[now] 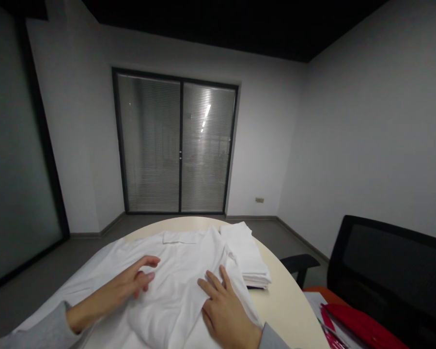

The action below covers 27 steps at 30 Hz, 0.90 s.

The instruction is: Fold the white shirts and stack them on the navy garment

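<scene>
A white garment lies spread over the rounded beige table, its collar toward the far edge. My left hand hovers just over the cloth's middle, fingers loosely curled and apart, holding nothing. My right hand rests flat on the garment's right side, fingers spread, pressing the fabric. A stack of folded white cloths sits just beyond my right hand at the table's right edge.
A black mesh office chair stands at the right. Red folders and papers lie at the table's near right corner. Beyond the table are grey floor, white walls and a dark-framed glass door with blinds.
</scene>
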Tool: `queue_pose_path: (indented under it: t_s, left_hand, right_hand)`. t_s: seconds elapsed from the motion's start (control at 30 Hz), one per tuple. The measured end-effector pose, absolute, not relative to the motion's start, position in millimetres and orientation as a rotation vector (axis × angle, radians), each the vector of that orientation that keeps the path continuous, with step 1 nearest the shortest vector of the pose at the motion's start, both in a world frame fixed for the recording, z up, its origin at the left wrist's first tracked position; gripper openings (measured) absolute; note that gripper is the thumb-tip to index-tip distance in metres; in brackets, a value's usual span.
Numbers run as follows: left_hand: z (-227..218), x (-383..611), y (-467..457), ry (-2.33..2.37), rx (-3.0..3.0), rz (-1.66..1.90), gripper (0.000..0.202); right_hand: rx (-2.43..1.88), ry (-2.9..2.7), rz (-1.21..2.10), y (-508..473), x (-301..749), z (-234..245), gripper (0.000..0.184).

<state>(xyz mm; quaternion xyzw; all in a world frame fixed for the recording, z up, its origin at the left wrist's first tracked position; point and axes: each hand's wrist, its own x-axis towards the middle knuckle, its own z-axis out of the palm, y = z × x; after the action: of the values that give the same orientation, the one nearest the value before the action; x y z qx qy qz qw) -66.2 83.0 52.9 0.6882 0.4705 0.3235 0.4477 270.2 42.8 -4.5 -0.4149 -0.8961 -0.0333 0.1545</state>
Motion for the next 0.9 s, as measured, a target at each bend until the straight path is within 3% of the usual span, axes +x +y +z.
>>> queue_pose_path:
  t_s: [0.13, 0.27, 0.37, 0.6, 0.67, 0.8, 0.9]
  left_hand:
    - [36.0, -62.5, 84.3, 1.435, 1.912, 0.486, 0.090]
    - [35.0, -52.6, 80.4, 1.527, 2.002, 0.292, 0.100]
    - [44.0, -47.6, 75.9, 1.482, 1.944, 0.307, 0.106]
    - [55.6, -81.3, 58.0, 0.895, 1.651, 0.546, 0.121]
    - [54.8, -98.7, 49.5, 0.899, 1.563, 0.614, 0.115]
    - [58.6, -120.0, 36.2, 0.888, 1.335, 0.555, 0.068]
    - [66.0, -115.2, 43.9, 1.005, 1.428, 0.418, 0.064]
  right_hand:
    - [-1.172, -2.562, -0.096, 43.0, 270.7, -6.7, 0.024]
    - [-1.174, -2.555, -0.093, 42.9, 270.9, -7.0, 0.024]
    - [-1.185, -2.564, -0.091, 42.5, 270.4, -4.6, 0.024]
    - [-1.253, -2.564, -0.144, 40.3, 268.9, 4.2, 0.029]
    - [-1.271, -2.541, -0.159, 39.2, 268.6, 7.4, 0.028]
    - [-1.333, -2.468, -0.172, 36.5, 269.6, 13.5, 0.021]
    - [-1.335, -2.441, -0.185, 35.5, 271.5, 18.2, 0.021]
